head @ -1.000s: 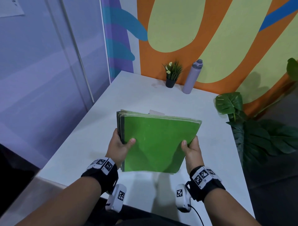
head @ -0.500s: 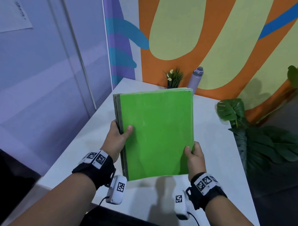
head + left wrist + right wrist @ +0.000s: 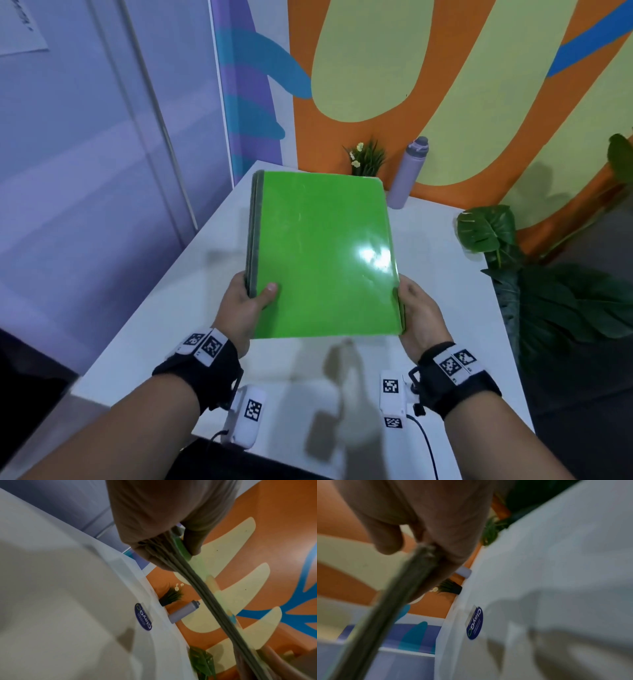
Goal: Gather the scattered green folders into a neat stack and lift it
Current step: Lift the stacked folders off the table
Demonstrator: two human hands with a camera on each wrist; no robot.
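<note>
A neat stack of green folders (image 3: 325,253) hangs in the air above the white table (image 3: 445,260), its glossy top cover facing me. My left hand (image 3: 246,301) grips the stack's near left edge, thumb on top and fingers underneath. My right hand (image 3: 416,313) grips the near right edge the same way. In the left wrist view the folder stack (image 3: 205,592) shows edge-on as several grey-green layers pinched by the left hand (image 3: 164,536). The right wrist view is blurred; the folder stack (image 3: 393,596) runs edge-on from the right hand (image 3: 426,524).
A small potted plant (image 3: 366,161) and a lilac water bottle (image 3: 406,173) stand at the table's far edge against the orange and yellow wall. A large leafy plant (image 3: 548,281) stands off the table's right side. A blue round sticker (image 3: 143,616) lies on the table.
The stack has tilted from nearly flat to facing me and risen off the table. Both hands have shifted to its near side edges, and its far edge now reaches toward the potted plant.
</note>
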